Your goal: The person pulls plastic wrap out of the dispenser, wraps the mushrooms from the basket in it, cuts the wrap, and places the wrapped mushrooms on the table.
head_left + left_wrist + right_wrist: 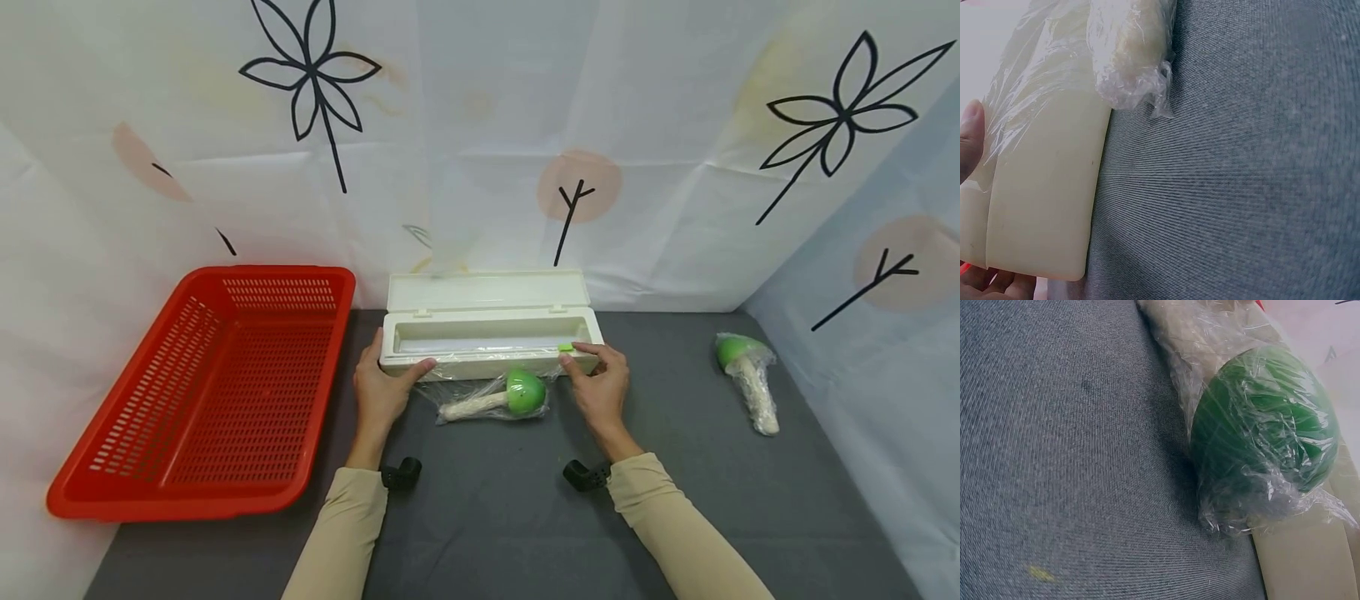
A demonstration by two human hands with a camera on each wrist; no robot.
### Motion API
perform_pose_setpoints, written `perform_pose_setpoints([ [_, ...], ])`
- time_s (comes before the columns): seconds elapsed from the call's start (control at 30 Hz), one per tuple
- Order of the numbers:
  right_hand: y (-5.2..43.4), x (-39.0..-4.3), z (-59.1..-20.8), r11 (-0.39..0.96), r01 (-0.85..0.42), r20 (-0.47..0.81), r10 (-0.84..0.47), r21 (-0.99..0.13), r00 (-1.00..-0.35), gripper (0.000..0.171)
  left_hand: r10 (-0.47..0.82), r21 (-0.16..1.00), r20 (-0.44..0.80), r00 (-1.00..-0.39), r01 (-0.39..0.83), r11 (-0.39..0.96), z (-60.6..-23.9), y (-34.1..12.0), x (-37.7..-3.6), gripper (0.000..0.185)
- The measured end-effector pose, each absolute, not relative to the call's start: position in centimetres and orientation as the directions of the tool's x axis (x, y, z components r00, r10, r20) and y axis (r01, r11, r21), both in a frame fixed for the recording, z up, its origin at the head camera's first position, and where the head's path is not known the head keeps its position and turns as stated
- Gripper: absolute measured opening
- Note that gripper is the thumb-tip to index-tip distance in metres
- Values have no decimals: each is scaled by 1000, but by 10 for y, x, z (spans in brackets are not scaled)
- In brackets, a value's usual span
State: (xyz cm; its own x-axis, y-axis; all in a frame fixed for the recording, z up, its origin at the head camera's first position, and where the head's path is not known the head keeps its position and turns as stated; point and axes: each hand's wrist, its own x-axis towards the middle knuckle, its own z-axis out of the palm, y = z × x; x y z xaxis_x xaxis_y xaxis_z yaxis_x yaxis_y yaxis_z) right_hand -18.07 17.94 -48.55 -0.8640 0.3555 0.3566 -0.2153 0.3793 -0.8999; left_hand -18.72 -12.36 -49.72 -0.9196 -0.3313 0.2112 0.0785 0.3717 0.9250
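A long white cling film dispenser (491, 363) stands with its lid raised against the backdrop. Around its left end my left hand (381, 390) grips it, thumb over the film-covered front edge and fingers at the end wall. At the other end, my right hand (602, 387) pinches the small green slide cutter (566, 347) between index finger and thumb. Clear film runs from the dispenser's front over a toy mushroom (527, 393) lying along it. Its green cap (1266, 419) points right and its pale stem (1135, 40) left, both under wrinkled film.
To the left stands a red perforated basket (307, 475). A second green-capped mushroom (750, 379), wrapped in film, lies at the far right. A grey cloth (495, 517) covers the table, and a patterned white backdrop (480, 125) rises behind.
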Motion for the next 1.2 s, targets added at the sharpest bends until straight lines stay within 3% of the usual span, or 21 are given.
perform_pose_setpoints([
  [0.27,178,-184,-483,312,-255,349,297,-915,-889,13,-329,917,208,-921,66,394,-495,-121,-187,101],
  [0.57,191,-188,-473,478,-161,253,135,-863,-958,31,-330,922,213,-920,78,379,-496,-121,-186,101],
  [0.73,199,-191,-469,539,-148,218,68,-829,-974,22,-310,921,202,-929,73,383,-497,-123,-187,102],
  [0.93,203,-193,-468,580,-144,221,63,-802,-973,23,-284,891,206,-936,60,450,-482,-125,-186,102],
  [1.07,205,-195,-468,579,-158,222,41,-800,-974,23,-234,839,330,-915,170,517,-463,-112,-185,95],
  [1.2,206,-196,-469,568,-178,235,29,-803,-971,23,-64,788,432,-900,342,511,-447,-83,-189,69],
])
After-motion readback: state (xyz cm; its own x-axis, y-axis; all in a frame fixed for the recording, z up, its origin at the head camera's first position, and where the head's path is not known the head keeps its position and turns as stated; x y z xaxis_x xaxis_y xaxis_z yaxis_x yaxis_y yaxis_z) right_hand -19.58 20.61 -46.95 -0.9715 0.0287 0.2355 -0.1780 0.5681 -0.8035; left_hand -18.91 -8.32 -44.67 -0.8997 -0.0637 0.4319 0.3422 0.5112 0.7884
